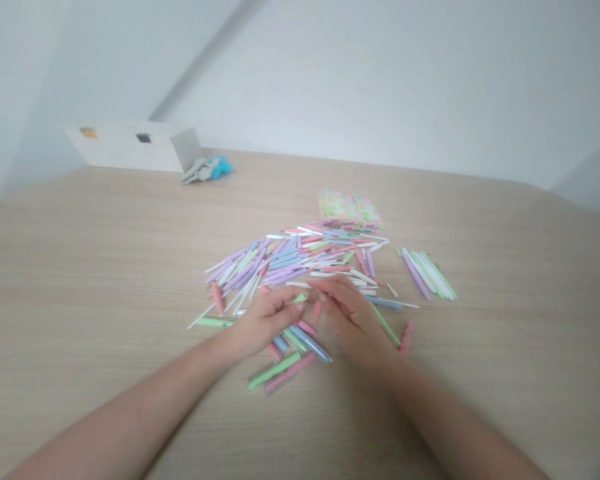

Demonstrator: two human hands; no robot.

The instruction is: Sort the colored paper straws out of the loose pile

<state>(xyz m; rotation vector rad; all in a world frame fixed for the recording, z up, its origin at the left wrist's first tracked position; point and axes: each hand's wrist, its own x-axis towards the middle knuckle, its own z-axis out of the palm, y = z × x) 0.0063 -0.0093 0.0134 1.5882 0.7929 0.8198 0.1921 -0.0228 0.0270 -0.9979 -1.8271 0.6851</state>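
My left hand is closed in a pinch on a short light-green pen-like piece. Facing it, my right hand has its fingers curled together, and a short pink-red piece shows at its fingertips. The fingertips of both hands almost meet over the near side of a loose pile of pastel pen-like sticks, in purple, blue, green, pink and white. Below my hands lie a blue stick, a green stick and a pink stick. Blur hides finer details.
To the right, several purple, green and white sticks lie side by side. Behind the pile are stacked printed pastel packets. Farther back on the wooden table stand a white box and a crumpled grey-and-blue cloth-like item, near the wall.
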